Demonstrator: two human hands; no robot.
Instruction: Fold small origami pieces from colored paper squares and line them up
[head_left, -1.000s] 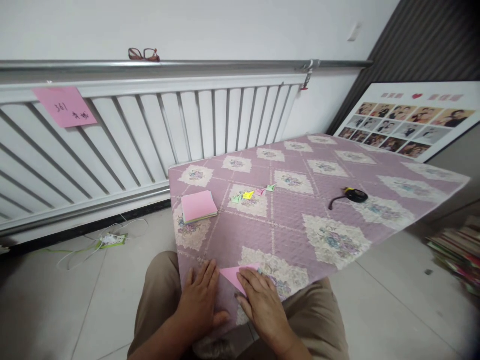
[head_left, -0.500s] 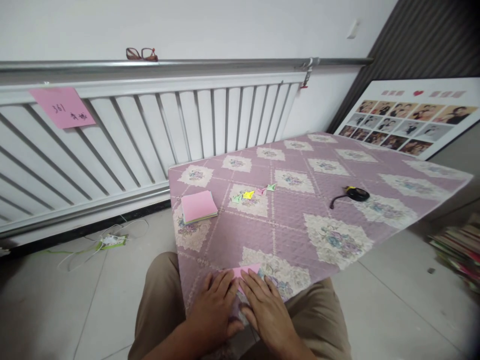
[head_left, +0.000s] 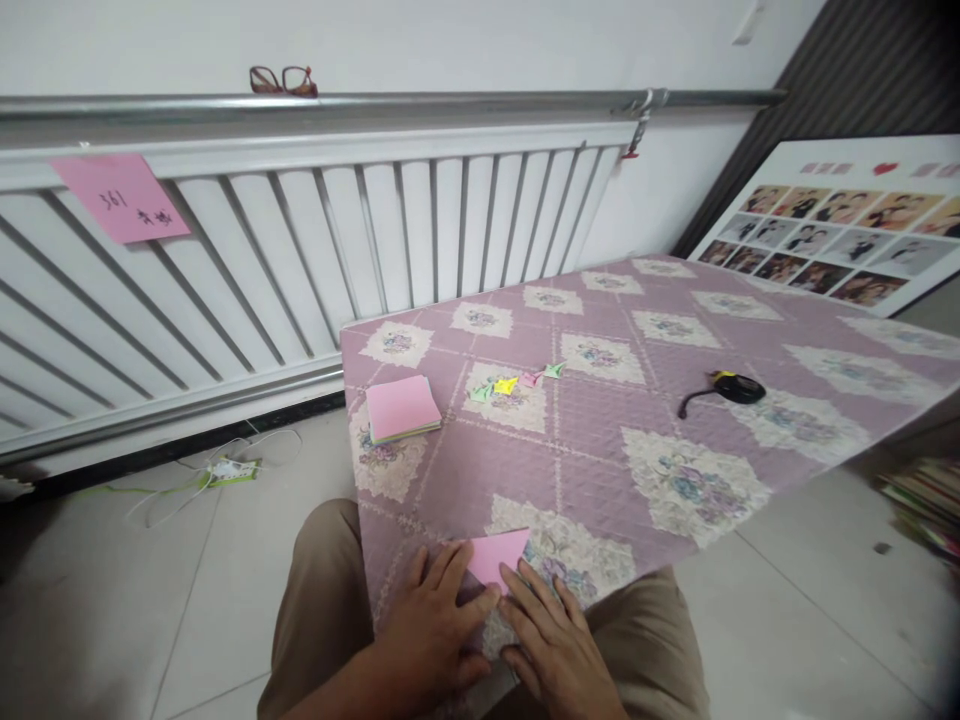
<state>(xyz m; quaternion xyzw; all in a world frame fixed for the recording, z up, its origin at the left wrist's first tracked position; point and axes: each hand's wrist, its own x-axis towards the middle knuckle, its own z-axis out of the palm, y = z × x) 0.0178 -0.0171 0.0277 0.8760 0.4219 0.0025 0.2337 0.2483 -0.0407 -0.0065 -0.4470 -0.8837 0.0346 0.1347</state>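
A folded sheet of pink paper (head_left: 499, 556) lies on the flowered tablecloth near the table's front corner. It looks roughly triangular, and its lower part is hidden under my fingers. My left hand (head_left: 439, 615) rests on the paper's left side with the fingers laid out flat. On the lower right edge lie the fingertips of my right hand (head_left: 551, 630), stretched out and slightly spread. Farther back, a stack of coloured paper squares (head_left: 405, 407) with a pink one on top sits at the left edge. Several small folded paper pieces (head_left: 505, 386) in green, yellow and pink stand in a row.
A black tape measure (head_left: 739, 388) with a strap lies on the right of the table (head_left: 592, 450). Behind stands a white radiator (head_left: 450, 230) under a metal pipe holding eyeglasses (head_left: 283, 81). A photo board (head_left: 832, 225) leans at the back right. A power strip (head_left: 232, 470) lies on the floor.
My right hand has slid right and down along the pink paper, uncovering more of it. My left hand has stayed on the left part. The whole view has shifted slightly.
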